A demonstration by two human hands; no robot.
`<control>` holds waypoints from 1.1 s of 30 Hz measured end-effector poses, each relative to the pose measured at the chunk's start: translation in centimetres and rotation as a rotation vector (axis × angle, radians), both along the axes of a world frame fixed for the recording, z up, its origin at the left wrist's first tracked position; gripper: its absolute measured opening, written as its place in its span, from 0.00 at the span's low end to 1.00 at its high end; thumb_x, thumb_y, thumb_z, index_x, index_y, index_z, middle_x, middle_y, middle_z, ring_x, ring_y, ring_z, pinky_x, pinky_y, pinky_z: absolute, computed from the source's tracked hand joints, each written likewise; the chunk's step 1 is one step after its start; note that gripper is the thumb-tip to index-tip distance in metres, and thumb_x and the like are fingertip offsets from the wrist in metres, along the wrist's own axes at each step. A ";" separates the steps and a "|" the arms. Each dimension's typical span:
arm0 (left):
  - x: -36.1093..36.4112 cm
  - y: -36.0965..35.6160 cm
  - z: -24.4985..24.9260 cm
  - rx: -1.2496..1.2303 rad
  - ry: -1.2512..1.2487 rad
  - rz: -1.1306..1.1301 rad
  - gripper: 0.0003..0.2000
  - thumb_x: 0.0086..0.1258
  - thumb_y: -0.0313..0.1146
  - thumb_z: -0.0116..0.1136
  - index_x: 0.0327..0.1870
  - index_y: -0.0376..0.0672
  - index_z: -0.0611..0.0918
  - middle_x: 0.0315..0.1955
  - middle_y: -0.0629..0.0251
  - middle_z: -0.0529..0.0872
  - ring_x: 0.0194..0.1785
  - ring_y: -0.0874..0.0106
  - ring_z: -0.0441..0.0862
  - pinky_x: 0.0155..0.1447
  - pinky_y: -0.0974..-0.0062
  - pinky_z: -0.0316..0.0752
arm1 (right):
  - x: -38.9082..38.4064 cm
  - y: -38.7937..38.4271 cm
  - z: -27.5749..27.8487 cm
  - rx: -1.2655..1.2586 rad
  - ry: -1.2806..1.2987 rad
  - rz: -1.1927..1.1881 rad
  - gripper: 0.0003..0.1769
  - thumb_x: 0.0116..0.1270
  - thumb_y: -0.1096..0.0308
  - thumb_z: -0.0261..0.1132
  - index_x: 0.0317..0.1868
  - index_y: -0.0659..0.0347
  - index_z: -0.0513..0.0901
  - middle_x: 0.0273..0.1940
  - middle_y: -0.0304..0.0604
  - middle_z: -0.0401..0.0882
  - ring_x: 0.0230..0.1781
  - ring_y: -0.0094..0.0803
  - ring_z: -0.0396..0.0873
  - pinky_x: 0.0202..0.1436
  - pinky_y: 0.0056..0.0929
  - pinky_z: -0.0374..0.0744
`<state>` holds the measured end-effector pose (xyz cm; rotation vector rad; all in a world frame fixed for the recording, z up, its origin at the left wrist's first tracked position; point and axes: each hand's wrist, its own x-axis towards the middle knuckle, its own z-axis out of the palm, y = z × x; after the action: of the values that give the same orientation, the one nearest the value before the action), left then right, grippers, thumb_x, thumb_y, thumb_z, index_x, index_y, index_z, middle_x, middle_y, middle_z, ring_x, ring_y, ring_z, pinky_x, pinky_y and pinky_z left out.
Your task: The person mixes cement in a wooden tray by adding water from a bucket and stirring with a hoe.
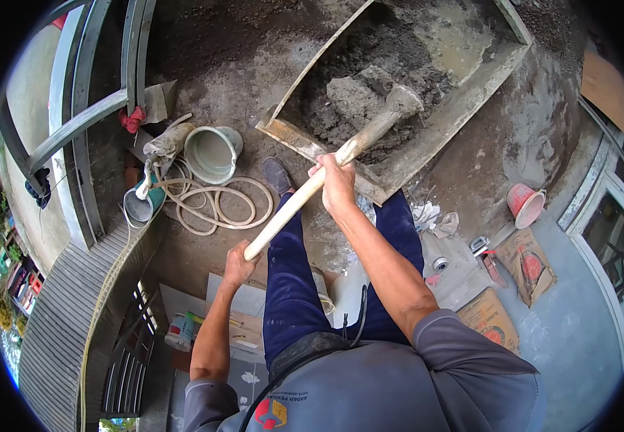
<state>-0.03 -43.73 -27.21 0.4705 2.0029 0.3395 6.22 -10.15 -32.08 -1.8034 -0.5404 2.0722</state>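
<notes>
Hoe (pixel 283 223): mortar-coated head at the grey mortar (pixel 351 101) inside the trough (pixel 463 111). Left hand (pixel 240 265) closed around the butt; right hand (pixel 336 183) grips mid-shaft. Judged stiff, head-heavy; best held at 2 spaced points along bare wood.

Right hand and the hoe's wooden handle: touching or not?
Touching. The head view shows the right hand with its fingers wrapped around the handle.
</notes>
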 end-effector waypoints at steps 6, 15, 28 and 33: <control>-2.0 2.2 13.4 0.038 -0.038 -0.076 0.13 0.63 0.33 0.74 0.32 0.38 0.78 0.28 0.45 0.85 0.37 0.43 0.85 0.44 0.48 0.78 | -0.5 1.0 8.8 -0.075 0.065 0.067 0.06 0.69 0.73 0.64 0.39 0.65 0.75 0.30 0.43 0.76 0.25 0.34 0.80 0.32 0.38 0.86; -1.9 27.8 12.6 -0.234 0.182 -0.167 0.10 0.61 0.32 0.67 0.37 0.36 0.83 0.28 0.40 0.87 0.38 0.43 0.88 0.46 0.48 0.82 | -4.4 14.7 -11.4 -0.391 0.005 -0.001 0.12 0.67 0.67 0.68 0.37 0.61 0.72 0.26 0.42 0.70 0.19 0.37 0.74 0.23 0.46 0.80; 11.4 40.3 6.8 0.107 -0.102 -0.036 0.15 0.65 0.34 0.67 0.46 0.33 0.82 0.29 0.40 0.87 0.36 0.44 0.89 0.42 0.55 0.83 | 5.7 37.4 -2.2 0.154 -0.085 0.196 0.14 0.67 0.70 0.65 0.45 0.74 0.76 0.27 0.43 0.72 0.20 0.32 0.75 0.22 0.39 0.81; 13.0 46.9 3.5 0.292 -0.426 -0.003 0.21 0.65 0.36 0.67 0.53 0.29 0.81 0.29 0.49 0.87 0.34 0.64 0.87 0.42 0.64 0.81 | 10.6 46.0 -3.3 0.254 -0.119 0.217 0.17 0.67 0.67 0.66 0.50 0.74 0.80 0.28 0.42 0.73 0.21 0.31 0.74 0.23 0.37 0.80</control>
<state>12.95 3.18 -23.68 0.5316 1.5438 0.6767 16.77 35.85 -35.36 -1.7909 -1.0243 1.9299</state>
